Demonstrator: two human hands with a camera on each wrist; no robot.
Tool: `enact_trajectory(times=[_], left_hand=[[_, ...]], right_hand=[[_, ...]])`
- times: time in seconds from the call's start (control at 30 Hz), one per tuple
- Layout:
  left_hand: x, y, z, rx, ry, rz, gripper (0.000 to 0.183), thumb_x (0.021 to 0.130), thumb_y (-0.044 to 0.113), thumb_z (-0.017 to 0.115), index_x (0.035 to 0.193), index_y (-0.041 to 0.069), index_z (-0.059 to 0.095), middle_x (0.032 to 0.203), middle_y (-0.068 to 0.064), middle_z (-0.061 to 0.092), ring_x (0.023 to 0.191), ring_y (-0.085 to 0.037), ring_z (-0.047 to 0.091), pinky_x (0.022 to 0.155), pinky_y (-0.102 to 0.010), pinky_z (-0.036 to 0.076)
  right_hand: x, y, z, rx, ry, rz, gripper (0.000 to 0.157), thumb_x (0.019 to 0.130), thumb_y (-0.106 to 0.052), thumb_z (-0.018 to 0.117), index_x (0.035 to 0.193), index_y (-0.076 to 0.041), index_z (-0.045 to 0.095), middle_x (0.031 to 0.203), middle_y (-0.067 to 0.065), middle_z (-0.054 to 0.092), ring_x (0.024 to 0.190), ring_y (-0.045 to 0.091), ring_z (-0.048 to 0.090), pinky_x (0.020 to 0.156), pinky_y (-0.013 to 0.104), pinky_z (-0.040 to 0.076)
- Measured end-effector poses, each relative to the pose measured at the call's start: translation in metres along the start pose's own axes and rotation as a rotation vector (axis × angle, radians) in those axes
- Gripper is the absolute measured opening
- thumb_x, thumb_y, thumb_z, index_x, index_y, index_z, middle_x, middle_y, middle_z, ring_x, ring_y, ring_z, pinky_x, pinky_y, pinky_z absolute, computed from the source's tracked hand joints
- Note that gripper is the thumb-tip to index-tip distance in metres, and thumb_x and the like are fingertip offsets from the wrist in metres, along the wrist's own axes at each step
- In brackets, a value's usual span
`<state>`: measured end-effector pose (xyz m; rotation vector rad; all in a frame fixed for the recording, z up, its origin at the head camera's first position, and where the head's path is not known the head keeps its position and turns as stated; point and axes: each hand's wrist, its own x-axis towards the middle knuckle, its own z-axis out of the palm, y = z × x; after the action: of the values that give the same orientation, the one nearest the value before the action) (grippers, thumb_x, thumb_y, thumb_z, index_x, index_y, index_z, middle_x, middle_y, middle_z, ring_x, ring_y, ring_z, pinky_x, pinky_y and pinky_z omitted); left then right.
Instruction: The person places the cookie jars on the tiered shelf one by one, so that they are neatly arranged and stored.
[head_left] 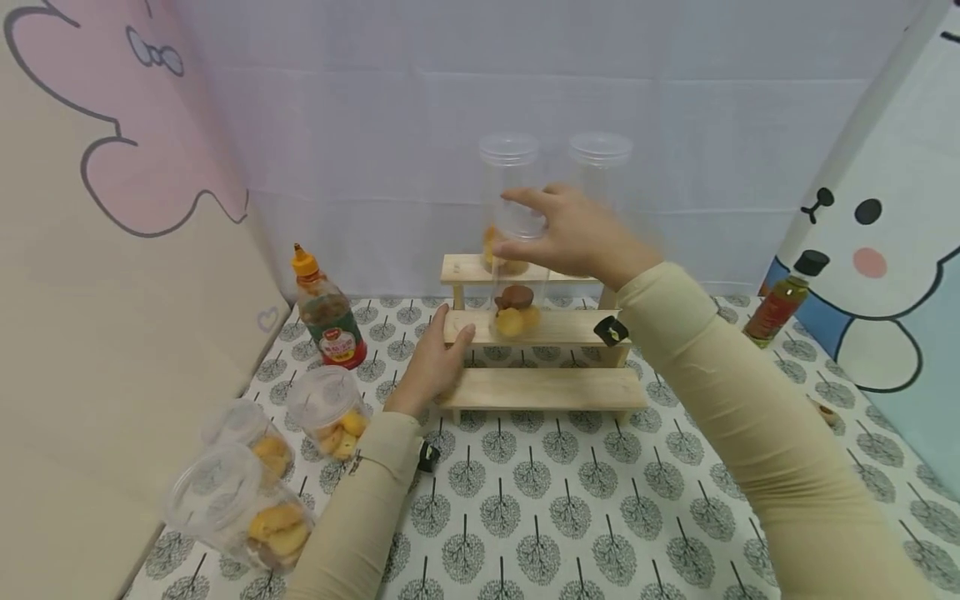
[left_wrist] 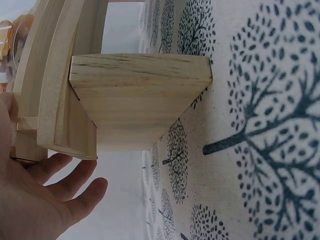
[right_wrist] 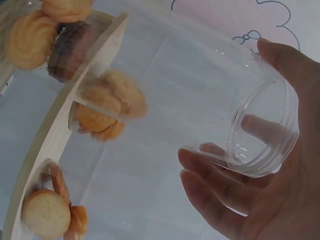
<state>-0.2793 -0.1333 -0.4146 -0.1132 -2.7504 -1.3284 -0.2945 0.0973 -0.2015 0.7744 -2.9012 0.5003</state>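
Observation:
A clear lidded jar with cookies at its bottom stands on the middle step of a wooden stepped rack. Around its lid is my right hand, thumb and fingers spread apart without a visible firm squeeze. My left hand is at the rack's left end, touching the middle step. In the left wrist view, the fingers extend loosely past the board's end. Two similar jars stand on the top step, the left jar partly behind my right hand and the right jar largely hidden.
On the left stand several cookie jars and a sauce bottle with an orange cap. A black-capped oil bottle is at the far right, with a small brown object nearer. Tree-patterned cloth covers the table.

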Motion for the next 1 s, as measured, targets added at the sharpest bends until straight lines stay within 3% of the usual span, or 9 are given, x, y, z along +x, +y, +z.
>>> enact_trajectory(times=[0.23,1.0], left_hand=[[0.002,0.003,-0.001,0.01,-0.003,0.016,0.087,0.096,0.069,0.04,0.161,0.018,0.011,0.162,-0.014,0.026,0.147,-0.035,0.028,0.12,-0.053,0.024],[0.001,0.004,-0.001,0.002,-0.001,0.028,0.087,0.097,0.069,0.039,0.162,0.018,0.011,0.162,-0.015,0.027,0.147,-0.035,0.029,0.12,-0.053,0.024]], right_hand=[[0.007,-0.004,0.006,0.015,-0.007,0.01,0.089,0.081,-0.076,0.06,0.156,-0.038,0.031,0.157,0.021,0.033,0.136,0.042,0.043,0.102,0.067,0.042],[0.014,-0.002,0.015,-0.017,-0.03,-0.011,0.089,0.083,-0.076,0.058,0.157,-0.035,0.029,0.154,0.024,0.034,0.13,0.044,0.048,0.101,0.063,0.044]])
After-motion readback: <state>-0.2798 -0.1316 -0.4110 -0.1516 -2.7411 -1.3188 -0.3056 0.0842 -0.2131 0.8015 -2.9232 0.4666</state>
